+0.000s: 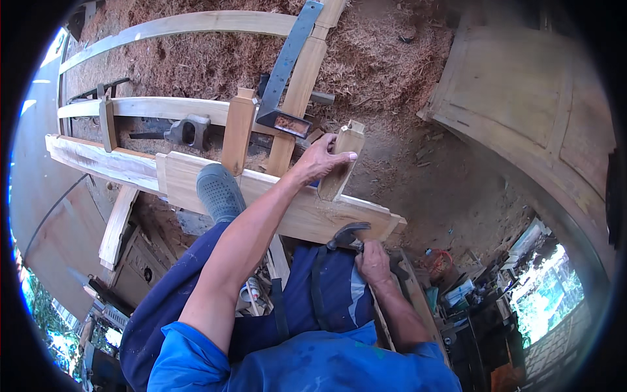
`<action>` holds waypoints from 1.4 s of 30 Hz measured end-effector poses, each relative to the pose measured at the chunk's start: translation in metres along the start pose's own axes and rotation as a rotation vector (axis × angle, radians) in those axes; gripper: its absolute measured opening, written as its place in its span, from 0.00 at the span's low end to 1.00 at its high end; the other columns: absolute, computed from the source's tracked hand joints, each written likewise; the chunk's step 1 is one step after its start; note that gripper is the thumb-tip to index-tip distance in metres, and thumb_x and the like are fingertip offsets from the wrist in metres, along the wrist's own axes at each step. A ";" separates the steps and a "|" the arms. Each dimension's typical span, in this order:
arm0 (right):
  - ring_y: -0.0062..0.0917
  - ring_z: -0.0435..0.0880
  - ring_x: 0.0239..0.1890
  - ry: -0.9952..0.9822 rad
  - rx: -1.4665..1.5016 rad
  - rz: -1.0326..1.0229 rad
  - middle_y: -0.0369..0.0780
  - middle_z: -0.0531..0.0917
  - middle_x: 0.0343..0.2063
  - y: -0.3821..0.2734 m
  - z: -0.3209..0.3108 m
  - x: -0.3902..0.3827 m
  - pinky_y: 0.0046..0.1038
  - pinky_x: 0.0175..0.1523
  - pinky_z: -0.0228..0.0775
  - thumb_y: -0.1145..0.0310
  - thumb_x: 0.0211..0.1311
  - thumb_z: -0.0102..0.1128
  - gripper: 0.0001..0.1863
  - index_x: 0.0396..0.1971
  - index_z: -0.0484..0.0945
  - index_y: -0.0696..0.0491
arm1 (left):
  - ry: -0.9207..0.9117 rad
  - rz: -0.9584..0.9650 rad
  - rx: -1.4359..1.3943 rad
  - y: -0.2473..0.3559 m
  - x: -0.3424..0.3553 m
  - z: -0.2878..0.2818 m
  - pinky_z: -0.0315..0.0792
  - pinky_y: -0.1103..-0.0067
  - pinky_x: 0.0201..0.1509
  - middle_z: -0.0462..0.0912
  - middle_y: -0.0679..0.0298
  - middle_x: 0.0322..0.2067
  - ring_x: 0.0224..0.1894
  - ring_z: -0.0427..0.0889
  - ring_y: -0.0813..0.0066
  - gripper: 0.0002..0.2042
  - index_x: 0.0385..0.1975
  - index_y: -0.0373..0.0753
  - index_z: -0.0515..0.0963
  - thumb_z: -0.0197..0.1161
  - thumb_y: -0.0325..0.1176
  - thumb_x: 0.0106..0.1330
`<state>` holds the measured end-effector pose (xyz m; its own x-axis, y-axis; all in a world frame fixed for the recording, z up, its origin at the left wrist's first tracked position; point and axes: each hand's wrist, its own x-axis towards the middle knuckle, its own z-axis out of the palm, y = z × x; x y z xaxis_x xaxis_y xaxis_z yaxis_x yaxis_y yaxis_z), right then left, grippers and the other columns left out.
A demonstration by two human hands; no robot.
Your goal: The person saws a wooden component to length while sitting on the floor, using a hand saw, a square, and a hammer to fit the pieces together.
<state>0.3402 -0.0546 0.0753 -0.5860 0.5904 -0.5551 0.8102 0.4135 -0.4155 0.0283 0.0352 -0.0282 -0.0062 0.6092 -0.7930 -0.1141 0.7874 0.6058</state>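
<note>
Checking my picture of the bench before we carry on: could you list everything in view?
Upright block: 1, pale wood, on the plank
Plank: 1, pale wood, centre
Hammer: 1, dark head, centre, above the lap
L-shaped square: 1, blue-grey, top centre
Short post: 1, brown wood, left of the square
Long bars: at least 3, pale wood, upper left
Shavings: uncounted, reddish-brown, top
Large panelled piece: 1, brown, right
Clutter: uncounted, mixed colours, lower right, too small to sort
Left hand: 1, bare, gripping the block
Right hand: 1, bare, holding the hammer
Shoe: 1, grey, against the plank
Trousers: navy, bottom
Shirt: blue, bottom edge
</note>
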 end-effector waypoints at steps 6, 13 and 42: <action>0.53 0.84 0.30 -0.127 0.276 0.089 0.54 0.81 0.26 0.024 -0.124 0.107 0.46 0.35 0.74 0.66 0.61 0.62 0.11 0.38 0.73 0.55 | -0.167 0.015 -0.248 -0.005 0.012 0.009 0.77 0.72 0.48 0.86 0.58 0.35 0.38 0.84 0.70 0.33 0.56 0.33 0.73 0.75 0.51 0.57; 0.45 0.85 0.36 0.029 0.190 0.134 0.51 0.84 0.28 0.063 -0.192 0.302 0.42 0.44 0.74 0.61 0.67 0.56 0.13 0.42 0.78 0.55 | -0.223 0.052 -0.079 0.010 0.009 0.019 0.74 0.73 0.56 0.83 0.56 0.45 0.48 0.81 0.69 0.34 0.58 0.34 0.72 0.75 0.48 0.57; 0.54 0.83 0.31 -0.151 0.072 0.156 0.51 0.82 0.24 0.062 -0.178 0.236 0.50 0.36 0.73 0.67 0.66 0.57 0.09 0.42 0.74 0.54 | -0.253 0.048 -0.196 0.009 0.009 0.021 0.78 0.75 0.48 0.82 0.60 0.40 0.41 0.83 0.72 0.27 0.59 0.36 0.68 0.71 0.38 0.64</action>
<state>0.2550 0.2342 0.0466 -0.4535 0.5306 -0.7161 0.8913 0.2716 -0.3632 0.0481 0.0500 -0.0286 0.2283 0.6685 -0.7078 -0.3088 0.7392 0.5985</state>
